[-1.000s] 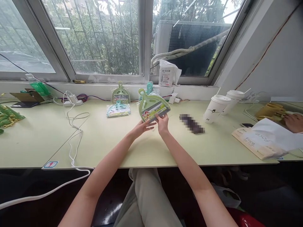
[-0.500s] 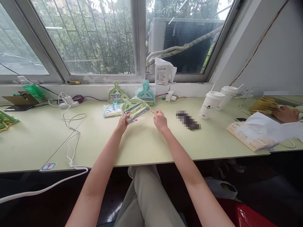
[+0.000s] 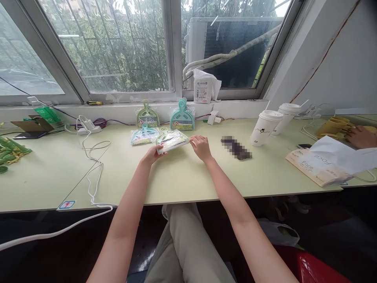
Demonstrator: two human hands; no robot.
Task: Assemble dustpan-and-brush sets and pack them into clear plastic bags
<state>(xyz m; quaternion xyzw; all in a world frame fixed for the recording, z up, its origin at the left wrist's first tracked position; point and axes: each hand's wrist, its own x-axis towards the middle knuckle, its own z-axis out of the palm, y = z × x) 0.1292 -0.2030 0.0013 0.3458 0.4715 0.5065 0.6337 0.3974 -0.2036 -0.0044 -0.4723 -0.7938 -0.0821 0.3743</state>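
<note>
Above the table I hold a small green dustpan-and-brush set [image 3: 172, 139] in clear plastic wrapping, tilted low with glare across it. My left hand [image 3: 152, 154] grips its near left corner, thumb on top. At its right edge, the fingers of my right hand [image 3: 201, 147] are pinched together on the wrapping. Just behind it a light-blue wrapped dustpan set [image 3: 144, 135] lies flat. Against the wall lean a green dustpan set [image 3: 147, 118] and several stacked teal dustpans [image 3: 182, 116], wrapped too.
Two white lidded cups [image 3: 264, 129] with straws stand at the right, beyond a pixelated dark object [image 3: 236, 148]. A tissue pack [image 3: 318, 163] lies near the right edge, by another person's hand [image 3: 361, 136]. White cables [image 3: 96, 173] trail over the table at left.
The green dustpan set has tipped flatter and lower. My right hand has gone from a pointing finger at its edge to a pinch there.
</note>
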